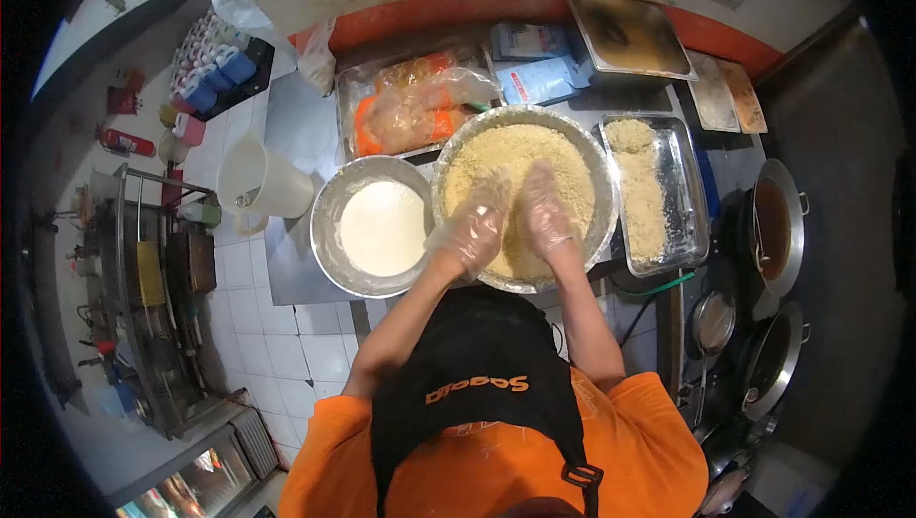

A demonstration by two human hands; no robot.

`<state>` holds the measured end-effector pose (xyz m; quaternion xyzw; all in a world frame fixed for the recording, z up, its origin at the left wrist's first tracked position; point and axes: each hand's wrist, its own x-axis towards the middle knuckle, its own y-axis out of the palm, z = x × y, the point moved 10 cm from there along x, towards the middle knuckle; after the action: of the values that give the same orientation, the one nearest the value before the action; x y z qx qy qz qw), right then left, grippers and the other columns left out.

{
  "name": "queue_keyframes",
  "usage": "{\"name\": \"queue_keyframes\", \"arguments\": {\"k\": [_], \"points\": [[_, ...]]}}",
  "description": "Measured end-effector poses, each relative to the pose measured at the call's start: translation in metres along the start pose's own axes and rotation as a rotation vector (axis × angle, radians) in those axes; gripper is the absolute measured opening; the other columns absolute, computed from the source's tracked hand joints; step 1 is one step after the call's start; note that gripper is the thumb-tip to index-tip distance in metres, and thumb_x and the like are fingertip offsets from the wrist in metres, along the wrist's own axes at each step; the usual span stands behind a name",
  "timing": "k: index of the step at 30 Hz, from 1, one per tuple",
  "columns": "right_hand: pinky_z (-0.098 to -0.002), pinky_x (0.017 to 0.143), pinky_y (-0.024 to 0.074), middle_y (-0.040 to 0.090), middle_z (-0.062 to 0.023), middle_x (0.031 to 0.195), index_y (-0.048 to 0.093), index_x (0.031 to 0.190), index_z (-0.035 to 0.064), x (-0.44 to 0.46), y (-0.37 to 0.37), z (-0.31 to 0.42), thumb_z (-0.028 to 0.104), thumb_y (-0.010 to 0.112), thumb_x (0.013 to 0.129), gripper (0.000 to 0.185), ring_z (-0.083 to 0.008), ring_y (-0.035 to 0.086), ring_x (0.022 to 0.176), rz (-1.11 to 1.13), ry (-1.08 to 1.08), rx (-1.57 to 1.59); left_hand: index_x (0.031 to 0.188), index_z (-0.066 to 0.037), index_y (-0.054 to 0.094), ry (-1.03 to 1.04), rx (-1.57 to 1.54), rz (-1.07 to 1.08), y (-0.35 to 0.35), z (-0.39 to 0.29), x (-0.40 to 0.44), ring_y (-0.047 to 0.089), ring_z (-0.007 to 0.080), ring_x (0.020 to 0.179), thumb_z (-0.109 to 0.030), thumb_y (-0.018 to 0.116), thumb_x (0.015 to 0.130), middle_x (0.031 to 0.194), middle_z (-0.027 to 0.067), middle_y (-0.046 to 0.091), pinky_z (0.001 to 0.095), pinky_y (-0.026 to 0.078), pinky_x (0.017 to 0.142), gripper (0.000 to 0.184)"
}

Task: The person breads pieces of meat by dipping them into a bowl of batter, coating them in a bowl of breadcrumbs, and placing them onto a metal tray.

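Both of my hands wear clear plastic gloves and are down in a large metal basin of pale yellow crumbly breading. My left hand is at the left of the basin's middle, its fingers partly sunk in the breading. Close beside it, my right hand also has its fingers in the crumbs. Whether either hand grips anything under the surface is hidden. A second metal bowl with white batter stands left of the basin. To the right lies a metal tray with breaded pieces along its left side.
Behind the bowls, a tray holds plastic bags of what looks like raw meat. Blue packets lie beside it. A white plastic jug stands at left. Two wide pans with dark liquid and a strainer are at right.
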<state>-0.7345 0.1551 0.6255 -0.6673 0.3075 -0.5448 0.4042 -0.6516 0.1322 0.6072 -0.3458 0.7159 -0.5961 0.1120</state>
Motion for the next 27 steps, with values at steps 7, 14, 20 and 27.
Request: {"name": "queue_keyframes", "arguments": {"k": [7,14,20,27], "points": [[-0.0498,0.097,0.0512,0.071,-0.0253,0.107,0.069,0.111,-0.0051,-0.031,0.065,-0.092,0.027,0.053,0.096,0.039,-0.0409,0.068,0.103,0.529,0.73,0.477,0.111,-0.001,0.068,-0.036,-0.225,0.385,0.013,-0.004,-0.011,0.058,0.0371,0.119,-0.01,0.059,0.082,0.116,0.023,0.066,0.0441,0.042,0.106,0.032],[-0.0512,0.09,0.0523,0.067,-0.0346,0.105,0.058,0.123,-0.0102,-0.032,0.089,-0.078,0.039,0.063,0.096,0.056,-0.0474,0.066,0.101,0.303,0.841,0.798,0.137,0.001,0.058,-0.135,-0.415,0.02,-0.027,0.046,-0.041,0.065,0.0383,0.1,-0.006,0.057,0.081,0.11,0.022,0.07,0.0455,0.05,0.096,0.056],[-0.0408,0.101,0.0473,0.059,-0.0307,0.133,0.047,0.139,-0.0095,-0.071,0.113,-0.092,0.044,0.064,0.098,0.07,-0.0374,0.058,0.124,0.017,1.209,1.122,0.124,0.002,0.062,-0.23,-0.502,0.018,-0.075,0.036,-0.017,0.062,0.0438,0.098,-0.001,0.059,0.078,0.098,0.0253,0.065,0.0517,0.047,0.092,0.046],[-0.0424,0.097,0.0505,0.048,-0.013,0.147,0.034,0.154,0.0047,-0.07,0.058,-0.138,0.043,0.062,0.1,0.072,-0.0244,0.055,0.12,-0.092,1.459,1.457,0.139,0.003,0.055,-0.237,-0.481,0.018,-0.098,0.025,-0.021,0.06,0.045,0.12,-0.001,0.054,0.084,0.125,0.0325,0.062,0.0473,0.044,0.105,0.055]]}}
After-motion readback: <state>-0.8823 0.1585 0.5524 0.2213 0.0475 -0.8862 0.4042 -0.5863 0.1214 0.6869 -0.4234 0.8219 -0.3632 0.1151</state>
